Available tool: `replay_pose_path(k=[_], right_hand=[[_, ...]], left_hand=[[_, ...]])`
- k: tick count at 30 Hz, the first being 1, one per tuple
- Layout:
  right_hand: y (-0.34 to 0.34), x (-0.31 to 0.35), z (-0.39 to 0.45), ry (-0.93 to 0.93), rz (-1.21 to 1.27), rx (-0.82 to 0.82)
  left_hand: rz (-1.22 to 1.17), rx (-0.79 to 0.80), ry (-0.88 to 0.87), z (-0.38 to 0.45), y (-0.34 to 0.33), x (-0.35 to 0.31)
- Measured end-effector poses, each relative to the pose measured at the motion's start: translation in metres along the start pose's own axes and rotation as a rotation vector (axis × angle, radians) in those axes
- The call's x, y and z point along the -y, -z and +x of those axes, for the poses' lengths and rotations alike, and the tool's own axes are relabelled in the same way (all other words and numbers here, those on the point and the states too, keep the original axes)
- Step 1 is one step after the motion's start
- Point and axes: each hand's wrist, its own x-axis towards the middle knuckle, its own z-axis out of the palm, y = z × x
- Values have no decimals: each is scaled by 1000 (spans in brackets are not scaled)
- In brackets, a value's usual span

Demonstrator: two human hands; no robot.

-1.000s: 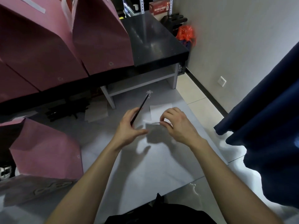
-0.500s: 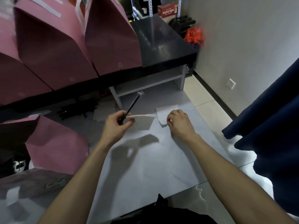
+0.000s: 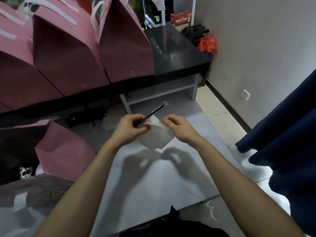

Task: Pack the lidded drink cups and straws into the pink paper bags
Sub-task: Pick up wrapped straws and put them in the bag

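Over grey table (image 3: 153,185): both hands (image 3: 131,128) pinch napkin (image 3: 156,137)

Both forearms are bare, with no sleeves visible. The left hand (image 3: 130,128) and right hand (image 3: 178,128) wear no gloves. A black garment (image 3: 174,228) covers the torso.

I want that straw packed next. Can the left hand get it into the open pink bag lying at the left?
Probably yes: the left hand already grips the straw, and the open bag lies just left with nothing between. But both hands also hold a napkin.
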Motion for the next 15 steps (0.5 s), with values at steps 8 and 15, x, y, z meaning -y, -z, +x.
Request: replay_pose_path(k=[8,15], right_hand=[[-9,-13,-5,-102,-60,-185],[-17,14,5,-77,213,-344]], left_hand=[[-13,-75,88,-6,-7,0],[-173,-201,149,-13,-13,1]])
